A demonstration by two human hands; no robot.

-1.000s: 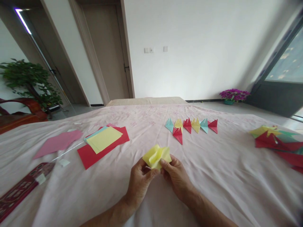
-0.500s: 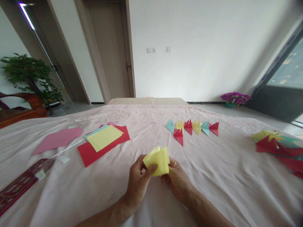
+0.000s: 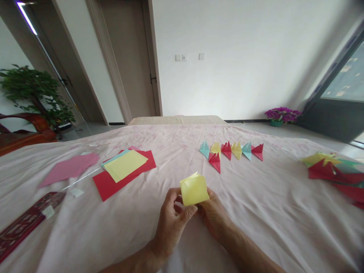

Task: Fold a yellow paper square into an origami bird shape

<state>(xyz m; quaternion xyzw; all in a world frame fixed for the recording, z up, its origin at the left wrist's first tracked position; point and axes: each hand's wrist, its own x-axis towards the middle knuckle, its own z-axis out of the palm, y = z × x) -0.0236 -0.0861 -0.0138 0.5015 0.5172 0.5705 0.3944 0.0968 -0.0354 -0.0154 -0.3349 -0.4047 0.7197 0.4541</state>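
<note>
A folded piece of yellow paper [image 3: 194, 190] is held up above the cloth in front of me, its top layers slightly apart. My left hand [image 3: 176, 216] grips its left edge, with the thumb near the lower edge. My right hand [image 3: 212, 212] holds it from the right and behind; those fingertips are hidden by the paper. Beyond the hands stands a row of small folded paper pieces in blue, yellow and red, with one red folded piece [image 3: 215, 162] in front of the row.
Flat red paper [image 3: 104, 187] lies at the left under a yellow sheet [image 3: 126, 165], beside pink paper [image 3: 68, 168]. A dark red patterned object [image 3: 25, 223] lies front left. Larger folded papers [image 3: 327, 170] sit at the right on the pink tablecloth [image 3: 270, 227].
The yellow paper has turned so a flat square face shows, and it has shifted slightly right. My left thumb has slid down from its face to the lower edge.
</note>
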